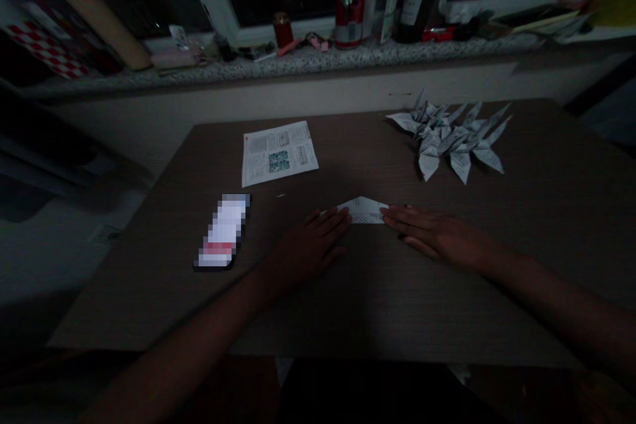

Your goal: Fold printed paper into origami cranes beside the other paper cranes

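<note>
Fingers [332, 224] on both bare hands lie flat and spread, holding nothing that I can make out from my remote seat. My left hand [308, 248] and right hand [437, 235] rest on the desk, their fingertips just touching opposite ends of a white folded paper triangle printed with small grey text [362, 211]. It lies flat between them, its peak pointing away from me, and I take it as my landmark.

Up and to the right of that triangle sits a cluster of grey-white origami cranes folded from printed paper [444, 139], their pointed wings and tails overlapping. Up and to the left lies a flat white printed sheet with a small teal picture [278, 154]. Further left, beyond the left hand, a black phone with a pixelated screen [223, 232] rests on the dark wood-grain desk [377, 298]. Far beyond the triangle, along a speckled granite windowsill [308, 59], I can see a red can [348, 20], a small red jar [283, 30] and tall bottles [417, 0], their details dim.
</note>
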`<state>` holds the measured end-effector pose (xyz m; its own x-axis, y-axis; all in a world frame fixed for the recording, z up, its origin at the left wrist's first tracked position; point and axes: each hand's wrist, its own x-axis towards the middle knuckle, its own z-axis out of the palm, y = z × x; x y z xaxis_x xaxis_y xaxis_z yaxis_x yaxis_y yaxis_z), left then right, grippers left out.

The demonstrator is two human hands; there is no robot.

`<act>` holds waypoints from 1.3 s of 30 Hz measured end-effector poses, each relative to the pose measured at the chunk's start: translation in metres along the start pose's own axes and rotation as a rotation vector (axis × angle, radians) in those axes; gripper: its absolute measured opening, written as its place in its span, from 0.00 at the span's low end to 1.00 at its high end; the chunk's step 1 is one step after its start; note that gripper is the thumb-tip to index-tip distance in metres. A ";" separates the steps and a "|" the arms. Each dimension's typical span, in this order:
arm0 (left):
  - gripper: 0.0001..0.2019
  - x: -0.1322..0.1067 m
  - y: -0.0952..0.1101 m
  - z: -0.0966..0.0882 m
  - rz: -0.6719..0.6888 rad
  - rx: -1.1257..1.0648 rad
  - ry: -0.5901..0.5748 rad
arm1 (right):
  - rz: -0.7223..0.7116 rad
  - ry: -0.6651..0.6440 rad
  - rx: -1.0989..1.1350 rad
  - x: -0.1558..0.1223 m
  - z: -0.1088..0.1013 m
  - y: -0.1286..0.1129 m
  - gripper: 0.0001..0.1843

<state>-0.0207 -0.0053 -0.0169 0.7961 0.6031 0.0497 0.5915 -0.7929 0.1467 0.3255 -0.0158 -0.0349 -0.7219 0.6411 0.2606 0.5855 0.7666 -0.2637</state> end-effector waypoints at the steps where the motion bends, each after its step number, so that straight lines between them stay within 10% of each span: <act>1: 0.29 0.000 0.000 0.000 0.000 0.000 0.002 | -0.001 -0.008 -0.009 0.000 0.000 0.000 0.33; 24: 0.25 0.008 0.019 -0.005 -0.017 -0.032 0.082 | -0.034 -0.033 0.074 0.025 0.003 -0.070 0.27; 39: 0.19 0.013 0.002 -0.005 0.000 -0.119 0.118 | -0.007 0.029 0.000 0.048 0.011 -0.021 0.17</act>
<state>-0.0099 0.0020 -0.0109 0.7713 0.6149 0.1642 0.5668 -0.7810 0.2621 0.2742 -0.0015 -0.0268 -0.7149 0.6365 0.2894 0.5806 0.7710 -0.2617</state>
